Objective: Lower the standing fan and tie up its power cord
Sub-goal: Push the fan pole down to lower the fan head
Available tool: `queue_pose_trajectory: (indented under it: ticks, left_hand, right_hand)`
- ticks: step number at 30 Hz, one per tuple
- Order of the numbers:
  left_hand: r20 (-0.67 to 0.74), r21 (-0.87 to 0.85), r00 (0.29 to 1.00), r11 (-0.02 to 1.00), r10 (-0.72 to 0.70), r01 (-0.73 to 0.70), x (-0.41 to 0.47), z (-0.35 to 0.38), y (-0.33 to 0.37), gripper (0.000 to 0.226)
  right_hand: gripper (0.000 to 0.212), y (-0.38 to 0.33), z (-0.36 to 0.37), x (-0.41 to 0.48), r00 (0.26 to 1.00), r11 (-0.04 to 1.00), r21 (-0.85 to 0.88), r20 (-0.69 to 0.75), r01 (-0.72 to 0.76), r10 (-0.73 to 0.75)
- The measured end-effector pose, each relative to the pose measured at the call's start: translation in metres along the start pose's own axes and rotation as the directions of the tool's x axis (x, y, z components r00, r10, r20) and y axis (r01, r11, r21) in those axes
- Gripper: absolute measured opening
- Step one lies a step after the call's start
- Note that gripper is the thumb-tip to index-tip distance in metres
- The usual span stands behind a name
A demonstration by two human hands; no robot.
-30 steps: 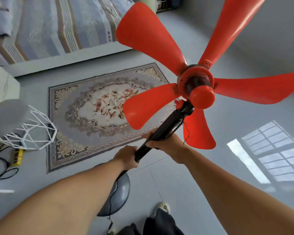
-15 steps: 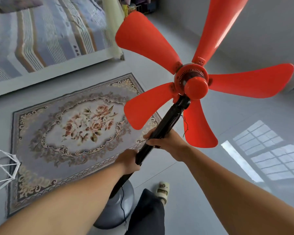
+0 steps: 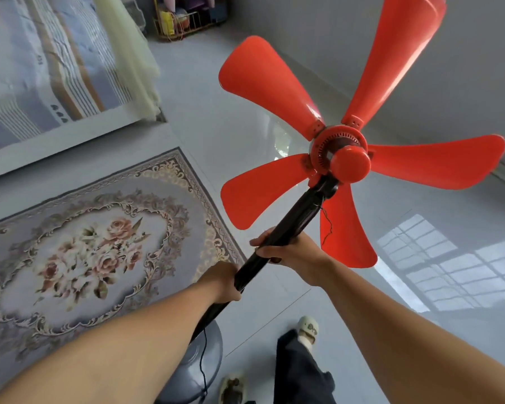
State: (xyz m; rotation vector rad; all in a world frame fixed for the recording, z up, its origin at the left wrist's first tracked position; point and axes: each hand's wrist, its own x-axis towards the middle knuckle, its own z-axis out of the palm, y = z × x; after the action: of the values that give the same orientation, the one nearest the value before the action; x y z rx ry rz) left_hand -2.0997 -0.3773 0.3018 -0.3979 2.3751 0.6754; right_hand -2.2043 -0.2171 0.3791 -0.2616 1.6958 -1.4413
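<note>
The standing fan has several bare red blades around a red hub [image 3: 351, 164], with no guard, on a black pole [image 3: 296, 221] that rises from a round grey base [image 3: 199, 365] on the floor. My right hand [image 3: 292, 252] grips the upper pole just below the blades. My left hand [image 3: 220, 282] grips the pole lower down. A thin black power cord [image 3: 202, 363] runs down across the base. A short thin wire [image 3: 327, 225] dangles near the motor.
A floral rug [image 3: 94, 252] lies on the left of the glossy grey floor. A bed with striped bedding [image 3: 41, 71] stands at the upper left. A wire rack [image 3: 187, 21] sits far back. My feet in light slippers [image 3: 308, 330] stand beside the base.
The view has swung to the right: rug and bed slid left and the white wire frame left the picture. Both hands keep their grip on the pole.
</note>
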Motion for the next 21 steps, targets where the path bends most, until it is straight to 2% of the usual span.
queue_pose_trajectory:
  ticks: [5,11,21]
  left_hand:
    - [-0.019,0.016,1.0,1.0,-0.003,0.003,0.091,-0.042,0.064,0.022]
    - [-0.026,0.003,0.999,1.0,-0.026,0.026,0.191,-0.104,0.131,0.017]
    - [-0.016,-0.087,0.999,0.996,-0.034,0.032,0.373,-0.217,0.189,0.021]
  right_hand:
    - [0.019,-0.035,-0.101,0.059,0.999,1.0,0.015,0.023,-0.026,0.026]
    - [0.019,-0.086,-0.208,0.141,0.997,1.0,0.006,0.073,-0.026,0.026]
    - [0.019,-0.172,-0.338,0.306,0.994,0.999,-0.027,0.103,-0.033,0.035]
